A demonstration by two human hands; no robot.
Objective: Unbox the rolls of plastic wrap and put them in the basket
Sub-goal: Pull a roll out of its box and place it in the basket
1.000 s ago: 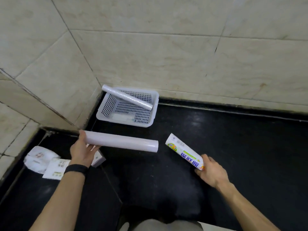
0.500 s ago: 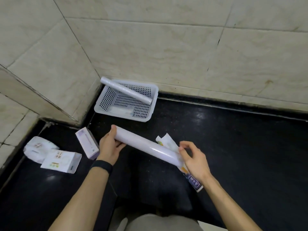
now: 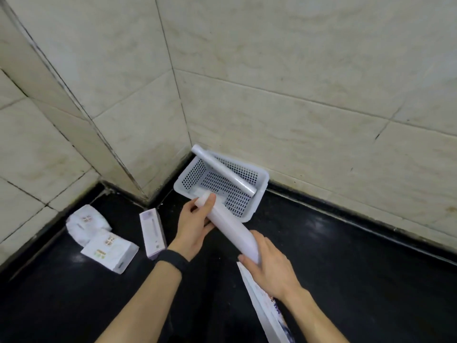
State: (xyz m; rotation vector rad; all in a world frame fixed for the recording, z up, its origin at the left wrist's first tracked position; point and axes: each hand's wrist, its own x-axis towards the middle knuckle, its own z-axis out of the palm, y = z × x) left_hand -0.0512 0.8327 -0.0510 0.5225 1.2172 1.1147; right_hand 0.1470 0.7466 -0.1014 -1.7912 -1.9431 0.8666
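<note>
A white roll of plastic wrap [image 3: 230,226] slants between my hands, its far end at the near rim of the perforated white basket [image 3: 263,191]. My left hand [image 3: 195,225] grips that far end with the thumb on top. My right hand [image 3: 268,263] holds the near end, fingers curled round it. The empty long box [image 3: 267,310] lies on the black floor under my right wrist. Another roll [image 3: 222,170] leans across the basket, one end up on the far left corner.
The basket stands in the corner against beige tiled walls. To the left on the black floor lie a narrow lilac box [image 3: 152,233] and two white soft packs [image 3: 108,246]. A tiled pillar juts out at the left.
Both hands have carried the roll forward to the basket's near rim. The view has swung right and closer. The box has dropped under my right wrist.
</note>
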